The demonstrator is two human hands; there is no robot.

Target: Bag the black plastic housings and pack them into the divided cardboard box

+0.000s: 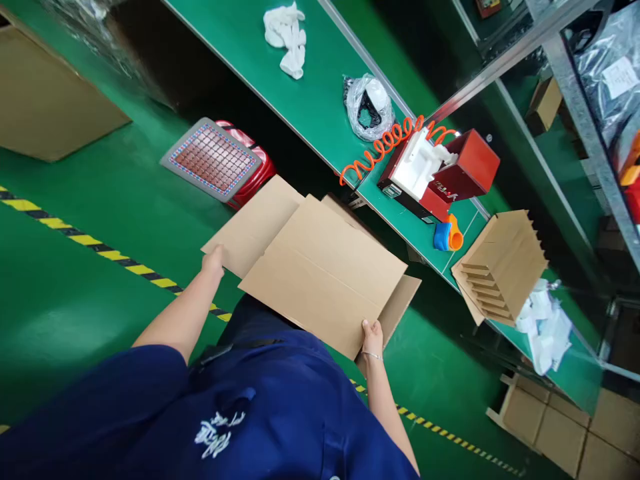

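The right hand (373, 337) gripped the near edge of a cardboard box (323, 273), fingers curled over the rim and pinching the board, just right of the frame's centre. The left hand (214, 259) lay with fingers closed against the outer edge of the box's left flap (250, 227), a little left of centre; whether it pinched the flap or merely pressed on it could not be told. The box was flattened or only partly opened, held in the air in the middle of the frame above the person's blue work shirt (260, 413), with its flaps spread out to the left and lower right.

Behind the box, at upper left of centre, a red stool (250, 175) carried a grey patterned cushion (213, 160). A long green workbench (310, 100) ran diagonally from the top centre down to the right edge. On it lay white gloves (287, 39) near the top, a clear plastic bag (369, 107), an orange coiled hose (385, 143), and a red case (465, 170) with white foam inside. Just beside the case sat a small blue and orange tool (447, 235), and further right a cardboard divider (503, 267) with slots, then more white cloths (545, 327). A yellow and black striped line (100, 245) crossed the green floor (65, 293). Flat cardboard (45, 100) lay at the upper left.
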